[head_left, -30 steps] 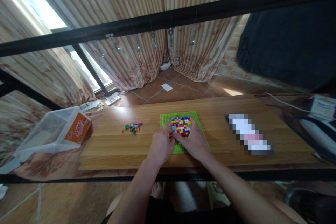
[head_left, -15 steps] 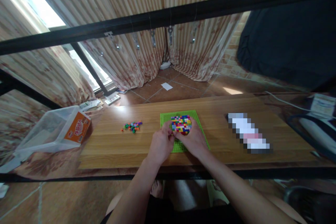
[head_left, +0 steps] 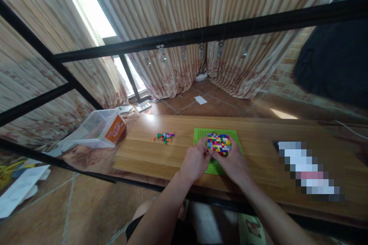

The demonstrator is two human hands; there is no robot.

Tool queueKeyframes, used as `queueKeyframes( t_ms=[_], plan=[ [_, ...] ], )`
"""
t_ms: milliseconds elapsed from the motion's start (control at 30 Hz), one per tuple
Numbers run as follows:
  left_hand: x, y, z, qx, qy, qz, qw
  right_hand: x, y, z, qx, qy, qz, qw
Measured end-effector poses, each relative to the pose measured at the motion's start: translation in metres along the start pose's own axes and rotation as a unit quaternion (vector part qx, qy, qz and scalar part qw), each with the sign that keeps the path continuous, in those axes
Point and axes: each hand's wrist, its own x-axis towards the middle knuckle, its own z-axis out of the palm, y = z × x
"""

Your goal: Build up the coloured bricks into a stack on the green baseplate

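A block of small multicoloured building bricks (head_left: 219, 144) sits over the green studded baseplate (head_left: 200, 133). My left hand (head_left: 197, 159) is closed at the block's near left corner, its fingertips pinched together there. Whether a loose brick is between them is hidden. Around the block's right side curls my right hand (head_left: 234, 164), its thumb reaching along the near edge to meet the left fingers. To the left on the wooden table lies a small pile of loose bricks (head_left: 165, 137) in green, orange, purple and other colours.
A clear plastic box with an orange label (head_left: 115, 129) stands off the table's left end. A pixelated flat object (head_left: 307, 166) lies on the right of the wooden table (head_left: 178, 157). A black metal bar (head_left: 184, 41) crosses beyond it, before striped curtains (head_left: 178, 4).
My view has turned to the left, so everything appears further right. Both hands stay at the brick block, with little visible change in their grip.
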Motion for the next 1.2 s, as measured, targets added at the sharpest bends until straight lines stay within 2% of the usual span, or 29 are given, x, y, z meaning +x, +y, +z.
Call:
queueKeyframes(
  t_ms=[133, 433, 700, 767, 833, 900, 933, 1000, 1067, 1200],
  plan=[
    [0.000, 0.000, -0.001, 0.002, -0.013, 0.004, 1.000, 0.001, 0.000, -0.002, -0.012, -0.029, 0.026, 0.999],
    [0.002, 0.000, -0.003, 0.038, -0.024, 0.019, 0.999, 0.000, 0.005, 0.004, -0.003, 0.003, 0.016, 1.000],
    [-0.001, -0.006, -0.006, 0.113, -0.057, 0.027, 0.992, 0.000, 0.002, -0.003, -0.005, -0.018, 0.019, 1.000],
    [-0.002, -0.013, -0.018, 0.129, -0.029, -0.008, 0.991, -0.001, 0.000, -0.006, 0.004, -0.022, 0.024, 0.999],
    [-0.002, -0.023, -0.037, 0.158, 0.046, -0.085, 0.983, -0.002, -0.002, -0.009, 0.015, -0.032, 0.029, 0.999],
    [-0.004, -0.037, -0.059, 0.211, 0.135, -0.197, 0.948, -0.002, -0.002, -0.011, 0.023, -0.038, 0.031, 0.999],
    [-0.005, -0.044, -0.070, 0.232, 0.156, -0.238, 0.930, -0.002, -0.002, -0.011, 0.025, -0.039, 0.031, 0.998],
    [-0.007, -0.057, -0.088, 0.251, 0.163, -0.289, 0.909, -0.002, -0.001, -0.012, 0.033, -0.040, 0.026, 0.998],
    [-0.008, -0.067, -0.097, 0.262, 0.152, -0.307, 0.902, -0.001, 0.000, -0.011, 0.040, -0.042, 0.023, 0.998],
    [-0.004, -0.075, -0.094, 0.284, 0.107, -0.324, 0.896, -0.001, 0.000, -0.011, 0.047, -0.040, 0.031, 0.998]
  ],
)
